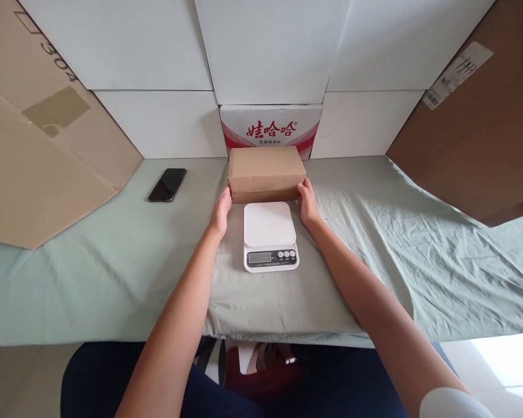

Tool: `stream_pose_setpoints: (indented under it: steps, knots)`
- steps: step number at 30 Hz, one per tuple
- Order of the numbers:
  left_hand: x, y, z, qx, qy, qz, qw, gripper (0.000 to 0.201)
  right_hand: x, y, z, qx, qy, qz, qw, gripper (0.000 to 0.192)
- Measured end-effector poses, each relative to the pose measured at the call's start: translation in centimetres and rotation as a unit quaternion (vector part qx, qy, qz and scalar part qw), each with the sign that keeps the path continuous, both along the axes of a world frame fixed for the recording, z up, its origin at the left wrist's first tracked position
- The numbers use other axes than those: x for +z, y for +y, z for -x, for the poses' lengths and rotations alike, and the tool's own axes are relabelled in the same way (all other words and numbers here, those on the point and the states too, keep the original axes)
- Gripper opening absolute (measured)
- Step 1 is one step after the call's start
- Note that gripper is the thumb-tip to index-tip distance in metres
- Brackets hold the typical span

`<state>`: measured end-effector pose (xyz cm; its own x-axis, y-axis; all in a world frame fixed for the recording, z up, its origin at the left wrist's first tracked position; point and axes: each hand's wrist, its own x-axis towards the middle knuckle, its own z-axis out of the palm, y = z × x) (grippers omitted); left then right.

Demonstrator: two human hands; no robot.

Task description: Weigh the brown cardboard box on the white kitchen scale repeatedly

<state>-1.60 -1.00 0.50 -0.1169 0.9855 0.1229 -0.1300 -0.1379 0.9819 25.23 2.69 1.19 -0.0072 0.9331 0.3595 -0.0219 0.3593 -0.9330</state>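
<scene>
A closed brown cardboard box [267, 165] rests on the cloth in front of me, at the back of the table. My left hand [221, 210] presses against its left side, and my right hand [307, 200] grips its front right corner. Between my forearms, just on the near side of the box, lies a white kitchen scale [269, 225] with a flat top plate. The dark panel of the scale faces me with a small display and round buttons; no digits can be made out on it.
A black phone [168, 185] lies left of the box. Behind stands a white and red carton [272, 129] against a white wall [157, 122]. Large cardboard panels rise at left [47, 162] and right [475, 133]. Wrinkled green cloth [126, 273] covers the table up to its front edge.
</scene>
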Motion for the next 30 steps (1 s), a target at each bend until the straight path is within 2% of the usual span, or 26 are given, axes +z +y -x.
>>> stream_pose_setpoints:
  steps: [5,8,11,14,17,20,25,27,30]
  knots:
    - [-0.3,0.1,-0.2,-0.001,-0.012,0.009,1.0,0.069,0.7,-0.4,-0.1,0.0,-0.032,0.012,0.999,0.054]
    - [-0.3,0.1,-0.2,-0.001,-0.008,-0.005,1.0,0.067,1.3,-0.8,0.2,0.01,-0.051,-0.006,0.999,0.057]
    - [0.3,-0.3,-0.3,-0.005,0.008,-0.054,0.999,0.068,2.0,-1.3,0.5,0.014,-0.051,-0.035,0.998,0.063]
    - [1.6,-1.4,-0.5,-0.013,0.029,-0.109,0.994,0.07,2.9,-2.1,0.7,0.016,-0.043,-0.066,0.997,0.07]
    - [3.0,-3.8,-0.8,-0.009,0.039,-0.141,0.989,0.072,3.9,-3.7,0.4,0.027,-0.05,-0.093,0.994,0.072]
    - [3.2,-7.7,-1.3,0.009,0.037,-0.148,0.988,0.073,4.1,-6.5,0.0,0.028,-0.06,-0.118,0.991,0.071]
    - [1.2,-14.2,-1.9,0.025,0.06,-0.16,0.985,0.078,2.3,-12.0,-0.2,0.015,-0.026,-0.11,0.994,0.068]
    - [0.3,-15.7,-1.9,0.023,0.069,-0.157,0.985,0.08,1.8,-13.5,-0.2,0.01,-0.004,-0.093,0.996,0.066]
    - [-0.4,-16.6,-1.7,0.022,0.069,-0.14,0.988,0.081,1.5,-14.7,-0.2,0.007,0.008,-0.075,0.997,0.063]
